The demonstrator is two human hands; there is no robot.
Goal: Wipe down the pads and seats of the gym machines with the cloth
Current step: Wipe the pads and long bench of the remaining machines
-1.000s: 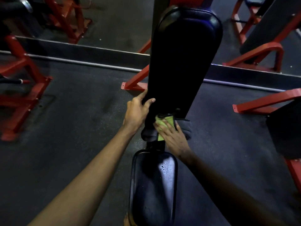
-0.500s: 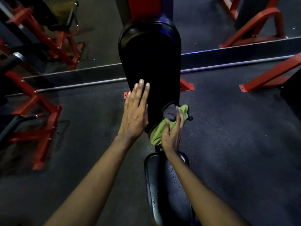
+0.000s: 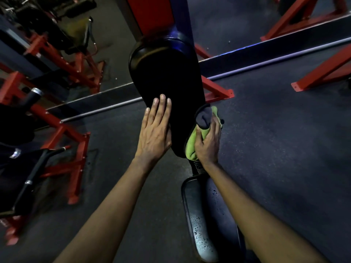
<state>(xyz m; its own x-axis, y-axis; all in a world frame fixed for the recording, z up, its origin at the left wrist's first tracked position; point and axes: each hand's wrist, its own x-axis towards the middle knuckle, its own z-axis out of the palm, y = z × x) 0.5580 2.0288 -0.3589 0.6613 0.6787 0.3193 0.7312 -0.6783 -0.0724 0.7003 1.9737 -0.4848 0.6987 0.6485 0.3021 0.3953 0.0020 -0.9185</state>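
Head view: my right hand [image 3: 208, 143] bunches the soft green-and-grey microfibre cloth [image 3: 195, 141], fingers curled; left hand [image 3: 154, 131] lies flat, fingers together, on the firm black vinyl back pad [image 3: 171, 80].

Bunched green-grey cloth [image 3: 191, 147] against black pad [image 3: 171, 88]

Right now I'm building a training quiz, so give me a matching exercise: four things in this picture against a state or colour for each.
Things:
1. left hand
2. right hand
3. seat
4. cloth

States:
a. speckled with droplets
b. green and dark grey
c. lying flat on the back pad
d. gripping the cloth

Pairs: 1-c; 2-d; 3-a; 4-b
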